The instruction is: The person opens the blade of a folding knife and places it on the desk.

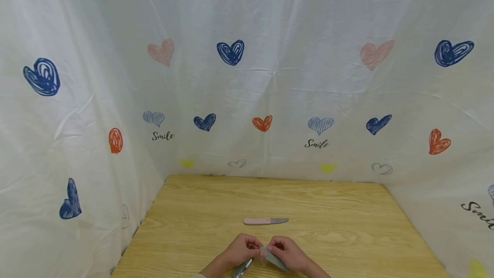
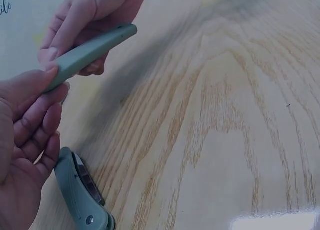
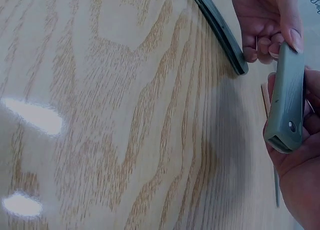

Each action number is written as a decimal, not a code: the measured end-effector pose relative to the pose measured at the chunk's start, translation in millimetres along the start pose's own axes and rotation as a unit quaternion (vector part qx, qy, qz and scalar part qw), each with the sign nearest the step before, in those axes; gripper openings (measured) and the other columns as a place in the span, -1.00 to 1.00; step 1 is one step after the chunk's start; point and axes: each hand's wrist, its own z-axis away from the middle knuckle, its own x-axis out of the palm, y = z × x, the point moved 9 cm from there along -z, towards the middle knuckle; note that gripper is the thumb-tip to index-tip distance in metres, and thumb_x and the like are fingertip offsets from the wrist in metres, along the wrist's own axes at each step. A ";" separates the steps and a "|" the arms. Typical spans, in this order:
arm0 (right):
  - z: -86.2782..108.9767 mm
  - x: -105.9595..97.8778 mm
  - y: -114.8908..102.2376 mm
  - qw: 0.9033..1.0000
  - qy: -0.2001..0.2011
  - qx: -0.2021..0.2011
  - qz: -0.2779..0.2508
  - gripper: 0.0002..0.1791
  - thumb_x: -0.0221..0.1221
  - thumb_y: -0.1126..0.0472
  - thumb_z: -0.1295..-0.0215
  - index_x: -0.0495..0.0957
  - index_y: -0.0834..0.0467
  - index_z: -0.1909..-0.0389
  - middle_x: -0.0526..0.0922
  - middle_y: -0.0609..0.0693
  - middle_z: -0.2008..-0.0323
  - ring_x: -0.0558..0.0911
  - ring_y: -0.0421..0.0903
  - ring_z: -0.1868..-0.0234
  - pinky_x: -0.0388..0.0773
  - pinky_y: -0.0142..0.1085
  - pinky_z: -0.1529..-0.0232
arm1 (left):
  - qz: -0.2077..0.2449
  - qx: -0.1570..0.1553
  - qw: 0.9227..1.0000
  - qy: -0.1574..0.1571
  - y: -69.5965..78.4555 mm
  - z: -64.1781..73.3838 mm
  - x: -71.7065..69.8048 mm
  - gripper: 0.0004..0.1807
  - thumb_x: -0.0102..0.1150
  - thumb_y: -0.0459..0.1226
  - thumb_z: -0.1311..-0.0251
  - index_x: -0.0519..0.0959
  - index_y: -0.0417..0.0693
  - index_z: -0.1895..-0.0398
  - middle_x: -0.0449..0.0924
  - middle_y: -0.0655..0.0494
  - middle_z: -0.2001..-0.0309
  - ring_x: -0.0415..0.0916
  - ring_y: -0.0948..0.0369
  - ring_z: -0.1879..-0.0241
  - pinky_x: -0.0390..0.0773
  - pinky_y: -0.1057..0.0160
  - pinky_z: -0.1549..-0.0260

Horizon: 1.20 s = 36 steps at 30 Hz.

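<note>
My left hand point(image 1: 242, 250) and right hand point(image 1: 288, 253) meet near the table's front, both on a long green sheath-like piece point(image 1: 275, 260). In the left wrist view, the left thumb and fingers pinch one end of this piece point(image 2: 85, 55), while the right fingers hold it farther along. Its other end has a slot and a small hole, seen on the piece point(image 3: 287, 105) in the right wrist view. Below the left hand, a green-handled folding tool point(image 2: 80, 190) lies on the table, a metal blade showing along its side. Whether a blade is inside the held piece is hidden.
A small knife point(image 1: 256, 221) with a pale pink handle lies just beyond the hands, blade to the right. The wooden table point(image 1: 328, 200) is enclosed at the back and sides by a white cloth point(image 1: 289, 85) printed with hearts.
</note>
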 end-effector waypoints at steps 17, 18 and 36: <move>4.4 -26.7 4.9 0.992 0.126 0.024 0.005 -0.72 0.02 0.10 -0.46 0.50 0.27 0.24 0.45 -0.11 0.42 0.40 -0.36 0.46 0.39 -0.48 0.44 | 0.000 0.005 1.000 0.028 0.3 -2.7 -4.1 -0.80 0.31 -0.29 -0.15 0.66 -0.29 0.29 0.61 0.21 0.50 0.49 0.35 0.50 0.47 0.49 0.51; 3.9 -27.5 3.8 0.993 0.118 0.019 0.001 -0.71 0.02 0.11 -0.46 0.49 0.29 0.23 0.45 -0.12 0.42 0.41 -0.37 0.45 0.41 -0.49 0.43 | -0.002 0.003 1.000 0.028 1.1 -2.3 -4.7 -0.81 0.31 -0.29 -0.14 0.66 -0.29 0.29 0.61 0.22 0.51 0.48 0.35 0.51 0.47 0.49 0.51; 1.7 -62.5 0.5 0.988 0.137 0.038 -0.063 -0.71 0.22 0.20 -0.31 0.50 0.41 0.21 0.65 -0.15 0.47 0.61 -0.29 0.46 0.62 -0.34 0.37 | 0.032 0.037 0.997 0.062 1.5 1.0 -23.6 -0.76 0.26 -0.38 -0.16 0.55 -0.46 0.23 0.64 0.18 0.48 0.55 0.40 0.47 0.52 0.49 0.44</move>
